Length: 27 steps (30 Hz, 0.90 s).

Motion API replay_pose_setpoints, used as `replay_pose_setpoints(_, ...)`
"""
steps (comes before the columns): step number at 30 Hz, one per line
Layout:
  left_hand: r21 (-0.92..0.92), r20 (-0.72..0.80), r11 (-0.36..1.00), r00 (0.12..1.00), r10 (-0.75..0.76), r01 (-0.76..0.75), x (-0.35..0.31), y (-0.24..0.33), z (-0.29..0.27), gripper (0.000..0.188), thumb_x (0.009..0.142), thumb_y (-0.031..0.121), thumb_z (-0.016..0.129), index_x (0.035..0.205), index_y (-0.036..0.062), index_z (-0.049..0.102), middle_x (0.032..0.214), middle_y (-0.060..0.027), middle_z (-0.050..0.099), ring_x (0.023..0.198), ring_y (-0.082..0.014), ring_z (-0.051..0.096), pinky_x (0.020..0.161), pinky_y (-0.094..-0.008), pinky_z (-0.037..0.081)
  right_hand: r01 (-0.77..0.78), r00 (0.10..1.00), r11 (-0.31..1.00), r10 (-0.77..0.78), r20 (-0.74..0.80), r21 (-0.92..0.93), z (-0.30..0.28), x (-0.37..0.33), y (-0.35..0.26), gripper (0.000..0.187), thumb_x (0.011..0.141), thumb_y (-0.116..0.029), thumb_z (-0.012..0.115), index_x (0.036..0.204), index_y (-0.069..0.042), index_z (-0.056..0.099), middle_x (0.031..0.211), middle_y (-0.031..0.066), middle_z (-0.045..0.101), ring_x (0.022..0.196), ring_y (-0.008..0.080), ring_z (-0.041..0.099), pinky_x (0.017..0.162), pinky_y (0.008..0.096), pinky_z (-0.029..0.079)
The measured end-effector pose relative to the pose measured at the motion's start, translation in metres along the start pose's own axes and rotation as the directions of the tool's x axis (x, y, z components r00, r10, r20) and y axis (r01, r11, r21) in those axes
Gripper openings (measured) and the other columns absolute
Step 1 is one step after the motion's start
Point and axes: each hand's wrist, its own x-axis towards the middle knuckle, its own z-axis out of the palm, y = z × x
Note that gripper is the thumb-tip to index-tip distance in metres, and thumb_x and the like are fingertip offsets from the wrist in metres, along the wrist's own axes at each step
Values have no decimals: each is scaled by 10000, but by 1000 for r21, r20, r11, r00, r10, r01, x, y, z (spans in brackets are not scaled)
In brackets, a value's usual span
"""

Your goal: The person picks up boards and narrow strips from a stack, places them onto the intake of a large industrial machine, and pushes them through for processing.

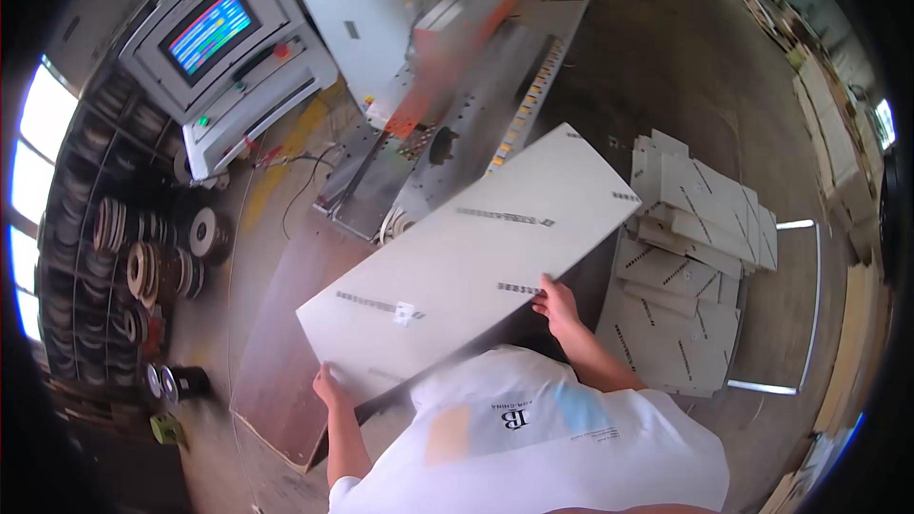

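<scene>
A long, pale rectangular panel (466,247) with rows of dark print and a small white label is held up in front of me, slanting from lower left to upper right. My left hand (330,387) grips its near left corner, fingers hidden beneath. Along the near long edge, right of the middle, my right hand (555,305) is closed on the same panel, thumb on top. Beyond the panel lies the bed of a large machine (457,124) with an orange-red beam and a row of yellow pads. The panel hides part of that bed.
A control console (228,57) with a lit screen stands at far left. Similar panels lie in an uneven stack (681,276) on the right, beside a white metal frame (809,314). Racks of edging rolls (152,271) line the left. A brown board surface (286,352) sits at my left.
</scene>
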Motion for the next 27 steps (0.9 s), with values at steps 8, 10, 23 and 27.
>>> replay_pose_setpoints(8,-46,-190,999,982,-2,-7,11,-29,-85,332,924,263,589,959,-58,666,835,-78,625,775,-221,572,719,-376,463,53,973,947,22,230,-316,135,44,2,322,965,-387,646,997,-67,620,900,35,653,753,141,667,593,266,535)
replay_pose_setpoints(10,389,-213,916,957,195,-101,24,-41,-110,349,920,283,597,1028,-43,659,904,-132,654,829,-275,601,778,-398,472,160,946,899,-22,322,-409,162,51,-4,413,946,-421,638,964,-9,644,872,87,698,728,157,688,553,280,546)
replay_pose_setpoints(23,610,-141,781,951,277,-137,-19,-40,-93,290,858,222,634,1054,7,638,855,-121,666,785,-265,625,758,-404,487,104,851,970,28,525,-221,183,56,-20,568,985,-347,617,1424,-24,455,1382,100,535,1295,201,495,989,363,459)
replay_pose_setpoints(27,550,-168,830,961,221,-95,-14,-44,-92,272,862,232,630,1000,0,605,785,-103,625,722,-237,577,714,-397,469,77,825,994,-18,566,-80,192,40,-14,674,996,-364,589,1514,-14,336,1523,121,380,1418,226,335,1119,412,337)
